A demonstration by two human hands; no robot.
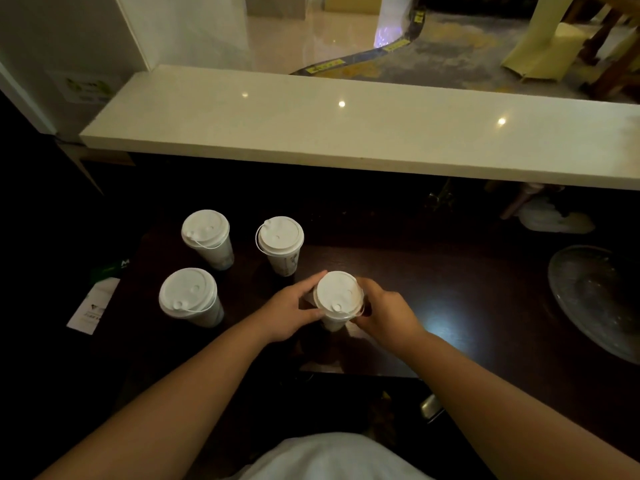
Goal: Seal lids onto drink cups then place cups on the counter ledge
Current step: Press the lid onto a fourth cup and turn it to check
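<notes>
A white drink cup (337, 320) with a white lid (337, 292) stands on the dark table, between both my hands. My left hand (294, 310) grips its left side, thumb and fingers curled round the rim. My right hand (384, 310) grips its right side the same way. Three more lidded white cups stand to the left: one at the back left (207, 237), one at the back middle (280, 244), one at the front left (189, 296). The pale stone counter ledge (346, 126) runs across above the table with nothing standing on it.
A glass plate (595, 299) lies at the table's right edge. A white leaflet (93, 304) lies at the far left. Crumpled plastic and other items (550, 216) sit under the ledge at the right. A white wall panel (69, 57) stands at the ledge's left end.
</notes>
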